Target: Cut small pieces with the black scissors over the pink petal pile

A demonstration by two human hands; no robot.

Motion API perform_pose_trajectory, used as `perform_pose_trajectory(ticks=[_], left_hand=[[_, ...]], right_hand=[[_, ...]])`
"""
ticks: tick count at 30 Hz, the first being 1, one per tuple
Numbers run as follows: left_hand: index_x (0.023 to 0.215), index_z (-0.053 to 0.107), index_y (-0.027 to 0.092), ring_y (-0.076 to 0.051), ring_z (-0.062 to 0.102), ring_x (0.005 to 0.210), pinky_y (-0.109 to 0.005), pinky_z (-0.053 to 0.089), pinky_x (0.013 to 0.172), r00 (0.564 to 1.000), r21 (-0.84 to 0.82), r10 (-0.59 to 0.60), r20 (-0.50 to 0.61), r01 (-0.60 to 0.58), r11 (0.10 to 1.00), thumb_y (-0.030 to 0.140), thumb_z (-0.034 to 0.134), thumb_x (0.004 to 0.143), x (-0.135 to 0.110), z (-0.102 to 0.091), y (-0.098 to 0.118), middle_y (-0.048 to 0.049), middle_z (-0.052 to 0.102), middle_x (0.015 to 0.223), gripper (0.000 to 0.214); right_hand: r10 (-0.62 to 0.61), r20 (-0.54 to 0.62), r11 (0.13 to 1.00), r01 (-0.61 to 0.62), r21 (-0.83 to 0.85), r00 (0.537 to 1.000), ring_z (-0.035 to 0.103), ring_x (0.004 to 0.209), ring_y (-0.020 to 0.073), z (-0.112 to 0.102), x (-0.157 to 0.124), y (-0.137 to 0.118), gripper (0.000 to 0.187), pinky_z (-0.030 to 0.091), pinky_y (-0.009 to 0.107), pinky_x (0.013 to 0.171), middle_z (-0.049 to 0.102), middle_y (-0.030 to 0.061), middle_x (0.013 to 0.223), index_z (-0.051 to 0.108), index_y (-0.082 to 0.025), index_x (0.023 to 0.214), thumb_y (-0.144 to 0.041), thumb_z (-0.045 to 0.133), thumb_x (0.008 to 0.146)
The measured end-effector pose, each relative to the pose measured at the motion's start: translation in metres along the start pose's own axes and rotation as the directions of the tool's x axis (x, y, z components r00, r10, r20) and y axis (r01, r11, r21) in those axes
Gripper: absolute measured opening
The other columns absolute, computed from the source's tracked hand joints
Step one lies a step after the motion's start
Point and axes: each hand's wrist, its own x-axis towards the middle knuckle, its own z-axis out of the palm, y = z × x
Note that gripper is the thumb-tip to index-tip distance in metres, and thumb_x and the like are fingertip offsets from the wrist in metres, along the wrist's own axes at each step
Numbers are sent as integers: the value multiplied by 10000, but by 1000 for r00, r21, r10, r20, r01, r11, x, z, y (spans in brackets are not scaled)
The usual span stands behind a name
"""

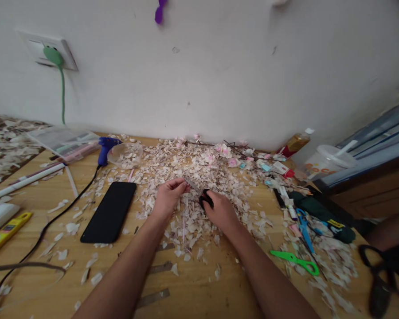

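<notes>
Head view shows me a white wall behind a wooden counter [193, 292], strewn around both hands with pale paper scraps [186, 168]. A flat black phone [109, 212] lies just left of my left hand [168, 197], which pinches a thin strip. My right hand [221, 212] is closed on black-handled scissors [204, 197], blades toward the left fingers.

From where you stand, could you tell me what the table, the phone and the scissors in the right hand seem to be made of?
Table: light wood or wood laminate, with visible grain and a soft sheen.
Phone: glossy black front, probably glass.
Scissors in the right hand: grey blades, likely metal; black handles, probably plastic.
</notes>
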Motion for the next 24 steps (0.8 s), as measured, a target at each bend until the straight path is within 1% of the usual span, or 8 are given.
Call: perform_pose_trajectory(ticks=[4,7,10,12,13,14,17,24], left_hand=[[866,751,180,-163,643,681,-281,497,685,996,201,83,-10,-79,976,389,782,644,0,-9,9,-33,721,737,306],[916,755,182,-171,642,705,-273,482,672,963,462,260,-63,-203,863,383,724,711,-1,-27,36,-48,731,794,289],[987,737,188,-183,649,790,-287,488,754,818,732,564,-108,-319,602,369,629,803,10,-56,82,-54,733,891,279],[1079,702,175,-200,642,869,-313,476,823,707,890,704,-72,-273,365,343,549,861,26,-77,116,-78,721,999,314],[1120,682,156,-216,636,912,-328,470,840,701,946,712,-31,-209,247,325,513,879,34,-88,130,-100,713,1043,340],[1105,687,149,-233,631,932,-342,465,844,756,981,654,28,-146,127,303,505,872,43,-97,142,-109,714,1044,334],[942,743,170,-257,652,866,-336,470,782,852,989,508,128,-145,-5,255,591,780,59,-118,165,-92,741,923,238],[1048,710,177,-214,656,782,-276,451,668,836,1000,548,-1,0,1,380,547,822,51,-130,176,-65,726,848,345]], right_hand=[[28,-29,1000,-27,8,999,608,778,230,0,1,2,164,397,298,699,678,80,817,628,-190,965,-241,495,885],[52,-160,994,-36,100,986,597,822,239,0,0,4,192,421,316,744,665,101,863,612,-171,976,-252,452,906],[55,-306,980,7,198,950,576,876,242,-1,-2,5,203,436,330,791,643,111,909,587,-166,988,-252,413,925],[42,-365,973,45,228,930,565,893,239,-1,-2,5,193,439,332,807,630,110,916,575,-168,993,-241,409,924],[35,-380,970,60,235,924,560,902,238,-1,-2,6,188,439,333,814,626,110,922,571,-168,994,-234,410,923],[28,-388,968,71,240,921,557,905,237,-2,-2,6,181,439,334,817,623,109,922,569,-169,989,-229,412,921],[26,-400,961,87,262,916,555,890,233,-2,0,6,163,435,335,815,622,103,905,571,-173,958,-224,422,918],[68,-465,935,107,339,883,574,829,204,-6,3,4,139,425,292,765,637,75,865,588,-181,953,-215,459,912]])
